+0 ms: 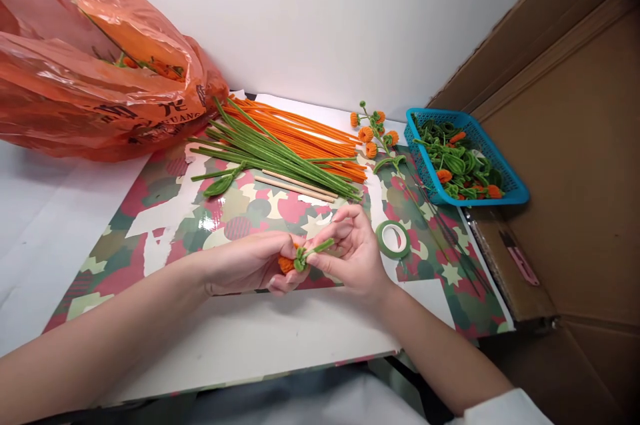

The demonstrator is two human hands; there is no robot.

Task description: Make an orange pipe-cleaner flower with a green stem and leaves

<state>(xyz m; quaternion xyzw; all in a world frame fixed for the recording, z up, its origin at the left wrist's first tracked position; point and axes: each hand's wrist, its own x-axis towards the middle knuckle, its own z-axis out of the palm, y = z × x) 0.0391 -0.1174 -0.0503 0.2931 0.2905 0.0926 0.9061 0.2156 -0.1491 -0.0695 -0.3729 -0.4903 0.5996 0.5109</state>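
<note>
Between my two hands, above the table's front part, is a small orange pipe-cleaner flower [286,265] with a looped green base. My left hand [260,255] is closed around the orange head. The thumb and finger of my right hand [353,255] pinch the green pipe-cleaner stem [323,246] that sticks out of the base. Beyond my hands lie a bundle of green pipe cleaners [280,155], a bundle of orange pipe cleaners [310,135] and a few thin wooden sticks [295,188]. A roll of green tape [406,238] rests right of my right hand.
A finished-looking orange flower spray [367,134] lies at the back. Right of it stands a blue basket [523,195] with green leaves and orange flowers. A large orange plastic bag [100,98] fills the left back. Cardboard [575,145] walls the right side, with a pink cutter [523,265] nearby.
</note>
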